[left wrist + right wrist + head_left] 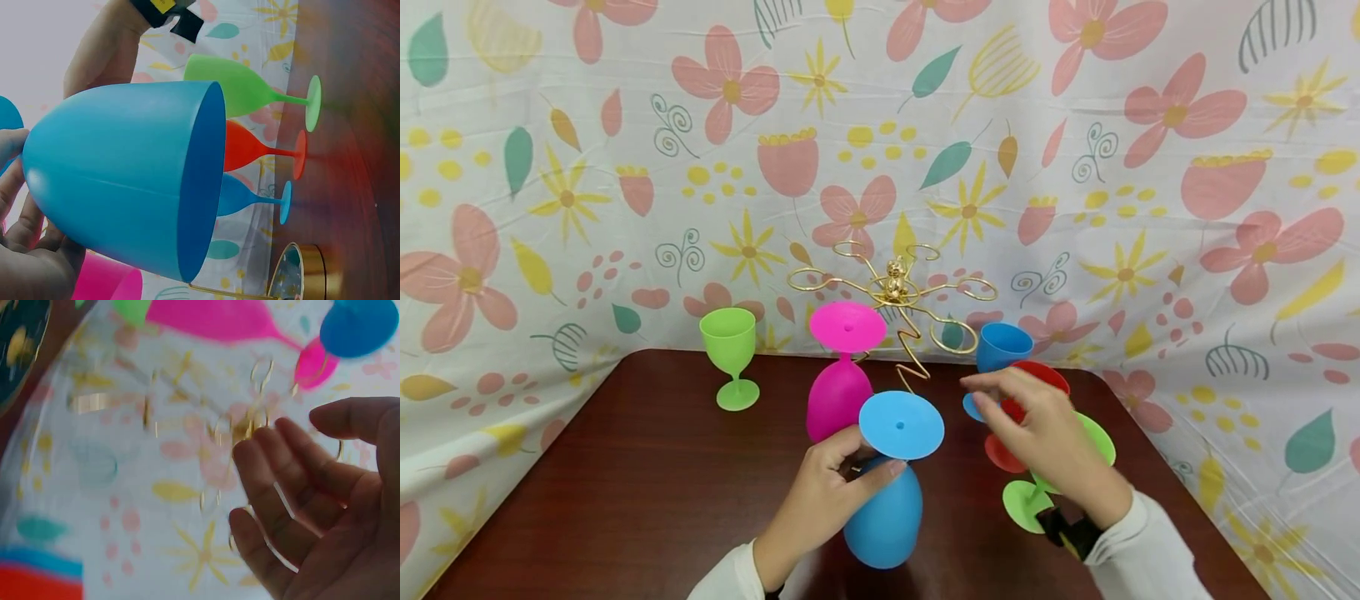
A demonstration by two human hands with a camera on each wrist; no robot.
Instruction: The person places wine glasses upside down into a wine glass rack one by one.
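Note:
A light blue goblet (pixel 883 517) is upside down, its round foot (pixel 901 421) on top. My left hand (pixel 820 492) grips it near the stem, fingers behind and thumb in front; the left wrist view shows its open rim facing the table. Behind it a magenta goblet (pixel 838 400) is also upside down, beside the gold wire rack (pixel 895 287). My right hand (pixel 1037 417) holds nothing; its fingers are parted and slightly bent in the right wrist view. In the head view it overlaps a red goblet (pixel 1041 375) and a green goblet (pixel 1097 437).
Upright on the dark wooden table (pixel 625 500) are a green goblet (pixel 730 342) at the back left and a darker blue goblet (pixel 1003 342) at the back right. The rack's wire loops spread above the table, over a round gold base (pixel 309 275). A flower-patterned cloth (pixel 587 167) hangs behind.

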